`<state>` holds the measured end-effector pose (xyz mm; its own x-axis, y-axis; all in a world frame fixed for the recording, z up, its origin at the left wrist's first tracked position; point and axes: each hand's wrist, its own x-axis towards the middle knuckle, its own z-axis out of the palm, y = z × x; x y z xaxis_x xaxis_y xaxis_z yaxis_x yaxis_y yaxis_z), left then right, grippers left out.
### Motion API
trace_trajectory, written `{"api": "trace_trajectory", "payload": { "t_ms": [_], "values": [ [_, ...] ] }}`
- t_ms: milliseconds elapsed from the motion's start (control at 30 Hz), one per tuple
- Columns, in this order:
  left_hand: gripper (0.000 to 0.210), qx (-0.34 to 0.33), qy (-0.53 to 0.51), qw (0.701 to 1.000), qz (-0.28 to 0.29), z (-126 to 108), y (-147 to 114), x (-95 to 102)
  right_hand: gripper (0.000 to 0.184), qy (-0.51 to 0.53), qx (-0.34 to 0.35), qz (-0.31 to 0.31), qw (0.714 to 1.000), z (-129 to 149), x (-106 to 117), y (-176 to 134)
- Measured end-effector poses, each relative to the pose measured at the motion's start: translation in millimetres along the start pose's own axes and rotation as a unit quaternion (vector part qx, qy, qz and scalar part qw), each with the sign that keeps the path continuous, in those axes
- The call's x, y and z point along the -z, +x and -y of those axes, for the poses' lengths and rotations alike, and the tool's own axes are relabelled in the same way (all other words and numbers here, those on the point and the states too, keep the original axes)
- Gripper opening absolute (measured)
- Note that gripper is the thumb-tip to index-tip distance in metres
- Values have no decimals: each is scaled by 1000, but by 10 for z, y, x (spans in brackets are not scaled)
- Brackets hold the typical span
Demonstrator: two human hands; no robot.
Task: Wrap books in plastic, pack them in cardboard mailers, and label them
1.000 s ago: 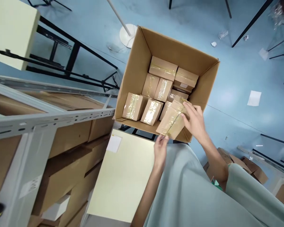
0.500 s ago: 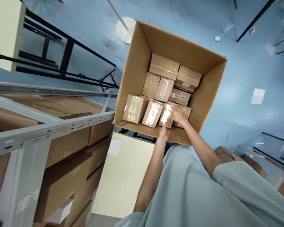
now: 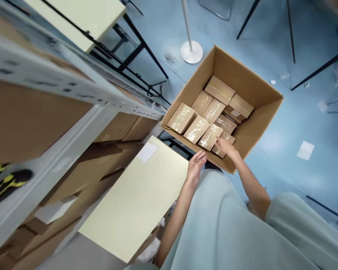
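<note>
A large open cardboard box [image 3: 243, 77] holds several small taped cartons, stacked unevenly. My right hand [image 3: 225, 145] reaches inside over the near right corner. Its fingertips touch the cartons at the gap between a taped carton [image 3: 211, 135] and the corner carton [image 3: 227, 138]; no firm grip shows. Just outside the box's near wall, my left hand [image 3: 196, 165] has its fingers stretched out and holds nothing. Its fingertips are close to the wall's top edge; whether they touch it I cannot tell.
A pale yellow tabletop [image 3: 138, 202] with a white paper [image 3: 147, 151] lies at my left. Beyond it stands a metal shelf [image 3: 73, 150] loaded with cardboard boxes. A white round stand base [image 3: 191, 51] is behind the box. Black table legs and paper scraps are on the blue floor.
The view has shifted and turned, so the box appears smaller and farther right. My left hand has opened and come away from the box's near edge. My right hand stays at the near right cartons.
</note>
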<state>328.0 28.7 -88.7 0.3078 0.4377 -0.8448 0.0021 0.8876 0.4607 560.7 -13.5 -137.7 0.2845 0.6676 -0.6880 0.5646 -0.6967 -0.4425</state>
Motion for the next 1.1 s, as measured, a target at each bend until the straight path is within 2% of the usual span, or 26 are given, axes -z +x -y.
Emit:
{"api": "trace_trajectory", "payload": {
  "t_ms": [100,167,233,300,400,533,633,700,833,900,967,1100],
  "values": [
    [51,-46,-62,997,-15,-11,-422,307,57,-60,72,-31,995,388,148,-407],
    [52,-80,-122,989,-30,43,-745,559,57,-91,138,-57,985,740,145,-711],
    [53,-116,-185,975,-38,147,-1102,848,56,-103,218,-75,968,1146,25,-1055],
    [55,-159,-248,954,-51,304,-1490,1172,57,-97,304,-68,945,1566,-233,-1446],
    [56,-238,-338,907,-84,652,-2120,1692,60,-68,413,-2,908,2120,-874,-2107],
    [60,-339,-436,822,-138,1294,-2978,2361,58,-31,497,148,854,2591,-2036,-2996],
    [61,-401,-508,738,-193,1839,-3546,2815,60,-50,529,285,798,2799,-2934,-3590],
    [60,-432,-557,668,-237,2214,-3858,3080,59,-97,548,364,747,2907,-3470,-3953],
    [60,-466,-647,517,-313,2938,-4293,3487,53,-209,585,473,625,3078,-4349,-4580],
    [59,-474,-673,453,-343,3256,-4439,3656,52,-245,591,518,568,3147,-4746,-4841],
    [58,-479,-685,403,-372,3535,-4571,3826,52,-271,591,555,519,3207,-5151,-5086],
    [60,-471,-692,331,-436,3974,-4841,4160,47,-312,582,613,434,3297,-5919,-5579]
  ]
}}
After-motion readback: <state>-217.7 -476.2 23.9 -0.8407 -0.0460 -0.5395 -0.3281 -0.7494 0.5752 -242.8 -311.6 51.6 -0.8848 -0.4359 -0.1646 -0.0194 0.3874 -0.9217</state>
